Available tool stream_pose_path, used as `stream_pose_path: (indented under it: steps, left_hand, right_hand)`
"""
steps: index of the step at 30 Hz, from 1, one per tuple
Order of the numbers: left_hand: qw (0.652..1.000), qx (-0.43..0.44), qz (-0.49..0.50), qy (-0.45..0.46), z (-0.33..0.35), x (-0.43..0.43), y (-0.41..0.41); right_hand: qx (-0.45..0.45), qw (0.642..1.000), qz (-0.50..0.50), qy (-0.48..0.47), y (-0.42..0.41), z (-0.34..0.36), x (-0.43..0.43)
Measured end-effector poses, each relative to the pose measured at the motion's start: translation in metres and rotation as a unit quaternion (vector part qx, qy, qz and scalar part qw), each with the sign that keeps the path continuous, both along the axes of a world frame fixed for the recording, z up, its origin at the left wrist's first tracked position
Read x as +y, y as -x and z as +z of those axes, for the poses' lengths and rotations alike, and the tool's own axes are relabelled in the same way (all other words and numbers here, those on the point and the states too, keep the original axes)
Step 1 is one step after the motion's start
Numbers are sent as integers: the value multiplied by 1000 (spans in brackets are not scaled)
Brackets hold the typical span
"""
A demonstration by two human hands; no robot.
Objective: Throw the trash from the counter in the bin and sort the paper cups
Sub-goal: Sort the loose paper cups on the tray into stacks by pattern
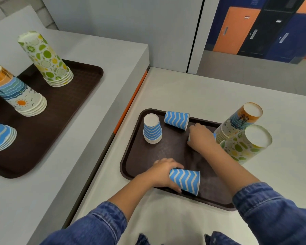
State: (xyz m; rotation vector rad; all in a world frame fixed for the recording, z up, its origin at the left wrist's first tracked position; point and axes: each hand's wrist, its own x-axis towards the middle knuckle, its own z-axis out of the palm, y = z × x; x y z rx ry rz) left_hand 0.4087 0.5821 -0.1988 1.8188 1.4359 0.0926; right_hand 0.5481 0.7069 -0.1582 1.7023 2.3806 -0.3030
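- Two brown trays sit on two grey counters: the near tray (131,156) lies on the lower counter (219,96) in front of the person, and the far tray (60,110) lies on the raised counter (95,50) to the left.
- Left hand (163,171) is curled around the closed end of a blue zigzag cup (185,181) that lies on its side at the near edge of the near tray, its mouth pointing right.
- Right hand (200,137) is bent down over something on the right part of the same tray; only slivers of blue show at its edges, so I cannot tell what it grips or how tightly.
- Another loose zigzag cup (177,120) lies on its side at the tray's far edge, just beyond the right hand.
- Upside down beside it stands a short zigzag stack (152,129), on the far left part of the tray.
- At the tray's right edge stand an inverted sun-and-wave stack (240,121) and, nearer, an inverted citrus stack (249,144), close together.
- On the far tray stand three inverted stacks: a tall citrus pile (46,59), a sun-and-wave pile (16,91) and a blue zigzag pile (0,135) cut off by the left edge.
- Both forearms wear denim sleeves (272,209).
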Motion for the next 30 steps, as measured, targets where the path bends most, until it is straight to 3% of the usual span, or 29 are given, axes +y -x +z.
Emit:
stream_pose_path:
  steps: [7, 11, 16, 19, 22, 25, 30]
  left_hand:
    - [988, -108, 110, 4, 7, -6, 19]
    - [969, -152, 189, -43, 33, -12, 42]
    - [910, -223, 310, -159, 94, -10, 68]
    - [867, -201, 356, -285, 129, 6, 79]
    - [859, -80, 323, -389, 150, 31, 81]
    - [892, 36, 289, -346, 147, 57, 78]
    - [943, 68, 251, -209, 109, 79, 71]
  right_hand:
    - [-41, 999, 26, 4, -6, -13, -4]
    - [-36, 998, 49, 4, -4, -13, -9]
    - [-25, 998, 62, 6, -3, -13, -18]
    - [-14, 997, 68, 16, -4, -12, -24]
    - [11, 998, 60, 24, -4, -13, -31]
    - [73, 997, 24, 27, -4, -11, -36]
    - [227, 972, -63, 21, -6, 6, -43]
